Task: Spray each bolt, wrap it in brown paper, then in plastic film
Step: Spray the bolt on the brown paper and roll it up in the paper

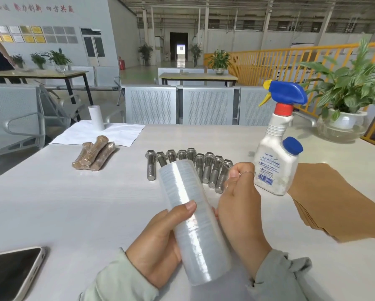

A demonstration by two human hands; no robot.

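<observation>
I read this as the film stage, or the run-up to it: my left hand (158,255) grips the lower part of the roll of plastic film (193,220), thumb laid across its front, and holds it tilted up off the desk (62,203). My right hand (236,203) sits against the roll's right side with its fingers curled up near the top; it looks as if they pinch at the loose edge of the film, but the film is too clear for me to be sure anything is between them. Behind the roll, nine bare bolts (206,168) lie in a row, heads away from me, not yet wrapped. Three wrapped bolts (95,154) lie together further left, brown paper showing under a glossy skin, so I judge three finished. The spray bottle (275,153) stands upright to the right of the row, just beside the stack of brown paper sheets (334,198). I see no paper-wrapped bolt waiting for film, so I judge the next move is either to free the film's leading edge now, or set the roll down and spray a fresh bolt first.
</observation>
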